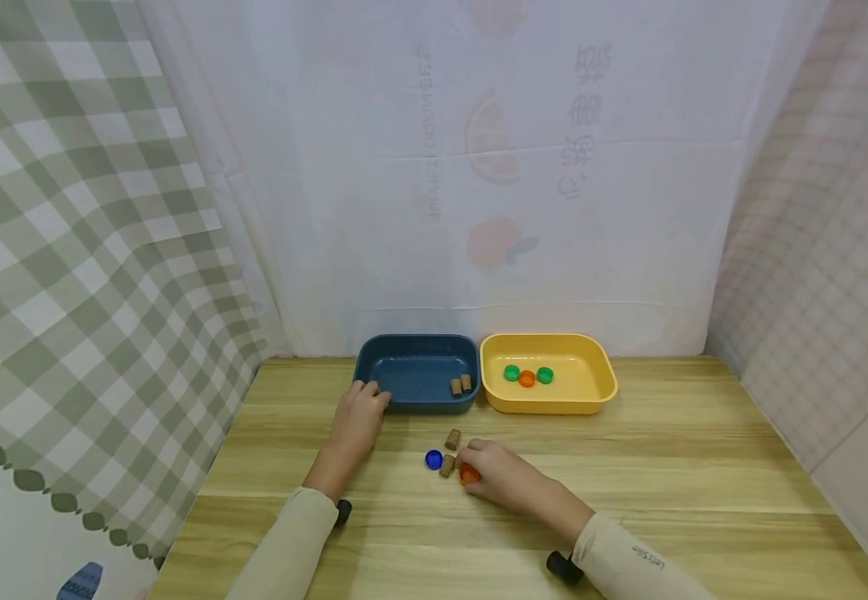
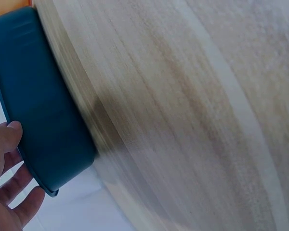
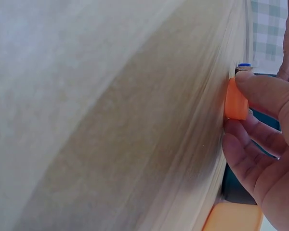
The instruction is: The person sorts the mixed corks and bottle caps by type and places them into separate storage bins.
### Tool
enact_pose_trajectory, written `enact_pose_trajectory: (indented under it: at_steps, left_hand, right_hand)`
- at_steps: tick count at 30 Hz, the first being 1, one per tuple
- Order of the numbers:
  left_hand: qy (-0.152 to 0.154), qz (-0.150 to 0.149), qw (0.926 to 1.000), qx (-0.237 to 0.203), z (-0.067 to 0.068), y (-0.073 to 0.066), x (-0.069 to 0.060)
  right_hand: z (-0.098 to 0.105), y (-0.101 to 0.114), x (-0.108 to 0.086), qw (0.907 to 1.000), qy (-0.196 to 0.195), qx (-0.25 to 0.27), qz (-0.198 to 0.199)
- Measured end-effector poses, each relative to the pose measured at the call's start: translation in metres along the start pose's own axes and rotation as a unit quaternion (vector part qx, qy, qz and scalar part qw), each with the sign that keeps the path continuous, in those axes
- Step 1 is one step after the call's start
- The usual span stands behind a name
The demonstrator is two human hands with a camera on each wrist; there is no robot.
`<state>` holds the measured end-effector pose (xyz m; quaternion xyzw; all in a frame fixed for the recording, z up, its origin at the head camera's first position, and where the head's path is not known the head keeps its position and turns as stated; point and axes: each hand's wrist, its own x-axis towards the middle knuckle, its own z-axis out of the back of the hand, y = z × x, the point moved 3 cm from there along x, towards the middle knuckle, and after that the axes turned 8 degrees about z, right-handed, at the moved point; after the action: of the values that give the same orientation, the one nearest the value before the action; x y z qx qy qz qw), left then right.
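Note:
At the near left corner of the dark blue tray (image 1: 415,408), my left hand (image 1: 359,414) holds the rim. The left wrist view shows the thumb on the tray's outer wall (image 2: 38,96) and the fingers around the corner. Low over the wooden table, my right hand (image 1: 505,475) pinches an orange bottle cap (image 3: 236,100) between thumb and fingers. Just left of that hand lie two corks (image 1: 452,439) and a blue bottle cap (image 1: 434,459). Two more corks (image 1: 466,382) sit inside the blue tray, at its right end.
Touching or nearly touching the blue tray on its right is a yellow tray (image 1: 591,400). It contains two green caps (image 1: 545,375) and an orange cap (image 1: 527,379). A white cloth (image 1: 404,250) hangs behind the trays, and a green checked cloth (image 1: 104,208) hangs on the left.

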<state>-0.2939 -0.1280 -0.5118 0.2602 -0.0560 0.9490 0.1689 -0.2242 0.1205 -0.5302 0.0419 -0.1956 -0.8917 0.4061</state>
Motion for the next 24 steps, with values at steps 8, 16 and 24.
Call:
enact_pose_trajectory:
  at_steps: [8,16,24]
  left_hand:
    - [0.002,0.001,1.0,0.002,-0.0003,-0.0005,-0.0001]
    - [-0.005,-0.005,1.0,0.001,0.0009,-0.0007,-0.0001]
    - [-0.002,-0.003,1.0,0.003,0.0005,-0.0004,-0.0007]
  right_hand:
    - [0.0019,0.0004,-0.002,0.9995,-0.022,-0.008,0.02]
    - [-0.0006,-0.0015,-0.0017,0.9997,-0.017,-0.013,0.013]
    - [-0.002,-0.0048,-0.0016,0.9995,-0.023,0.003,0.021]
